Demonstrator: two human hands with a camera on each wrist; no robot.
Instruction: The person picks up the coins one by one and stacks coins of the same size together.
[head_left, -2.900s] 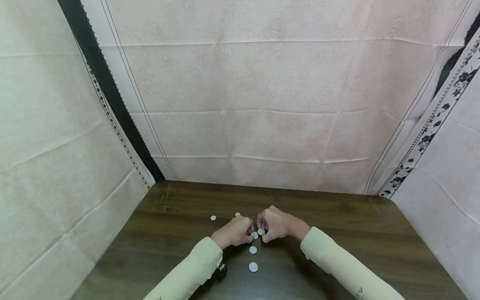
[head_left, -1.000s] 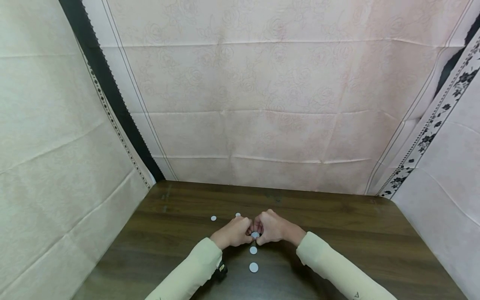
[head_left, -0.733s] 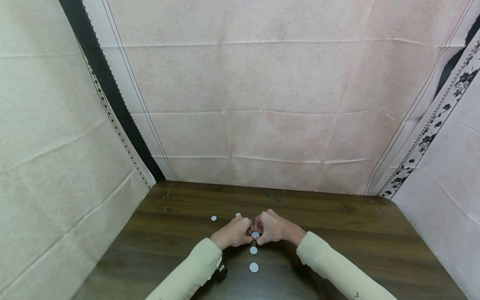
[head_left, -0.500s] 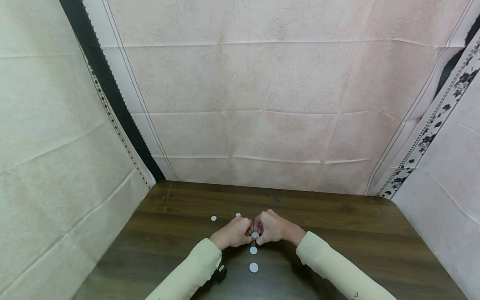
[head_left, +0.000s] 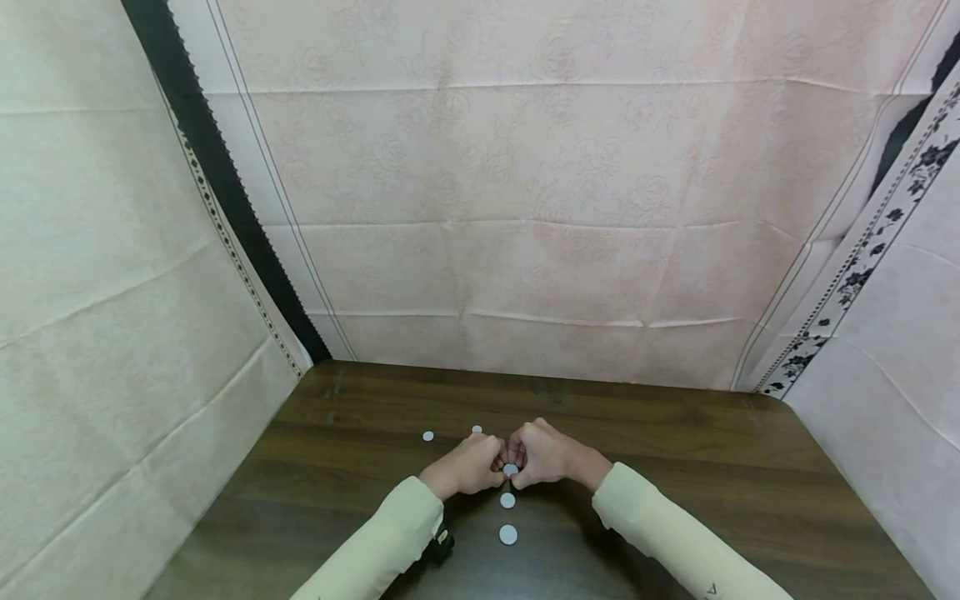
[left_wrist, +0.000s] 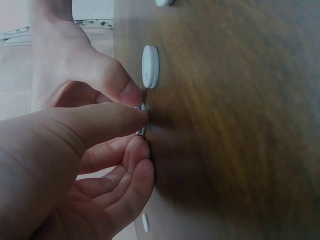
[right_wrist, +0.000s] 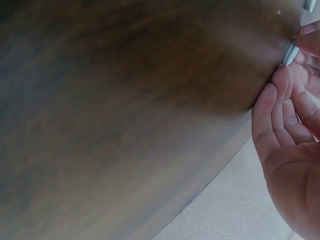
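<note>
Both hands meet at a small round white disc [head_left: 511,470] on the brown wooden table [head_left: 645,517]. My left hand [head_left: 467,463] pinches it from the left, my right hand [head_left: 546,454] from the right. The right wrist view shows two thin layers at the fingertips, one disc lying on another [right_wrist: 290,54]. Fingers largely cover this pair in the left wrist view. Just nearer to me lies another white disc [head_left: 507,500], which looks two layers thick [left_wrist: 150,67] from the left wrist. A further white disc [head_left: 507,534] lies closer still.
Beyond the left hand lie two more white discs, one [head_left: 428,436] apart to the left, the other [head_left: 477,429] right behind the knuckles. Pale patterned cloth [head_left: 525,208] hangs behind the table's far edge and along both sides.
Since the earliest frame, my right hand has moved left and brought its white disc onto the one at my left fingers. Over the last second both hands have stayed still.
</note>
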